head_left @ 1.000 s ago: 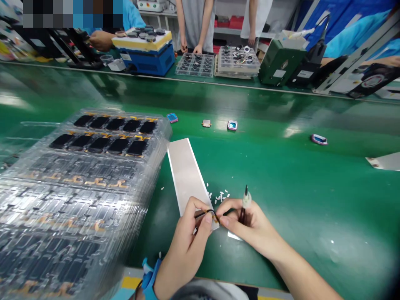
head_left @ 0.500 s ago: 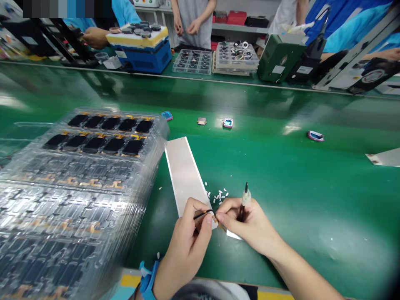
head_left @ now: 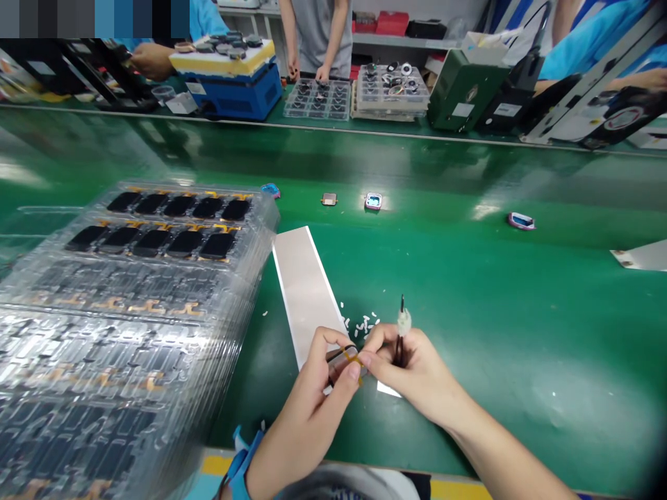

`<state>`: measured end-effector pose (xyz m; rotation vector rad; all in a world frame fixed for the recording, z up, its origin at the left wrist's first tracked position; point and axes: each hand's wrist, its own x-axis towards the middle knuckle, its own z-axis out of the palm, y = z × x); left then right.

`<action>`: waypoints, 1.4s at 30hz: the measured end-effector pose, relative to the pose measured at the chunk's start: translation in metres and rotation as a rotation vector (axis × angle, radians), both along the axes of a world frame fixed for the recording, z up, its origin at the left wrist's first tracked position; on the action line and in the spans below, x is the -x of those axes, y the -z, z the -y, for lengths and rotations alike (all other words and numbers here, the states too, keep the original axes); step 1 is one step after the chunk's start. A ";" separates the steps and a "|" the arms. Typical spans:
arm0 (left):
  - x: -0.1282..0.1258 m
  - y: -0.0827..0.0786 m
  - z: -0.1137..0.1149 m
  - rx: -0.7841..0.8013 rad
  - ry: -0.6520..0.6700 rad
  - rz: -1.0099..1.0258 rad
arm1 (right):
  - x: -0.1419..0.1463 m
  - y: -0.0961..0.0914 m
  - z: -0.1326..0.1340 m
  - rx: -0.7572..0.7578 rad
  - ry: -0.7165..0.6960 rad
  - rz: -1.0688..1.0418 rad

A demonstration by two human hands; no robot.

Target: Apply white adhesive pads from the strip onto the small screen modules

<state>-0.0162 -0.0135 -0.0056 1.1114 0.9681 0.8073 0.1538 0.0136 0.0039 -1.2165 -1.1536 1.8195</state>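
Note:
My left hand [head_left: 317, 396] is closed round a small watch display [head_left: 341, 362], its pale back and orange flex cable showing between thumb and fingers. My right hand [head_left: 411, 368] has thumb and forefinger pinched at the display's cable end; what exactly lies between those fingertips is hidden. Tucked in the same hand is a pair of dark tweezers [head_left: 403, 322] wrapped in whitish tape, one end pointing up. Beneath the hands runs a long pale backing sheet [head_left: 308, 285] with white edges. Small white strips [head_left: 365, 325] lie scattered just beyond my fingers.
Stacked clear trays [head_left: 171, 271] of black displays fill the left. A pale display [head_left: 328, 199] and watch cases [head_left: 373, 201] lie on the green belt beyond. Past it, a ledge carries a blue machine [head_left: 234, 87], a parts tray [head_left: 317, 101] and a green box [head_left: 463, 90]; co-workers stand behind.
The display in my left hand has turned from edge-on to show its pale back. My right hand stays at the cable end. Across the bench, a co-worker's hands have lowered to the parts tray.

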 end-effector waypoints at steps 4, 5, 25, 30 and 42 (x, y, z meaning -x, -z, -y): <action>0.000 0.003 0.001 -0.020 -0.009 -0.010 | 0.001 0.001 0.000 -0.004 -0.003 0.020; 0.000 0.004 0.001 -0.021 -0.011 -0.014 | 0.001 0.001 0.000 -0.007 -0.003 0.028; 0.050 -0.018 0.023 -0.150 -0.048 -0.582 | 0.032 0.006 0.034 -0.478 0.135 0.204; 0.051 -0.015 0.018 -0.164 -0.031 -0.587 | 0.048 0.023 0.045 -0.491 0.296 0.225; 0.031 -0.014 0.012 -0.133 -0.273 -0.157 | 0.045 0.007 0.049 -0.520 0.705 -0.144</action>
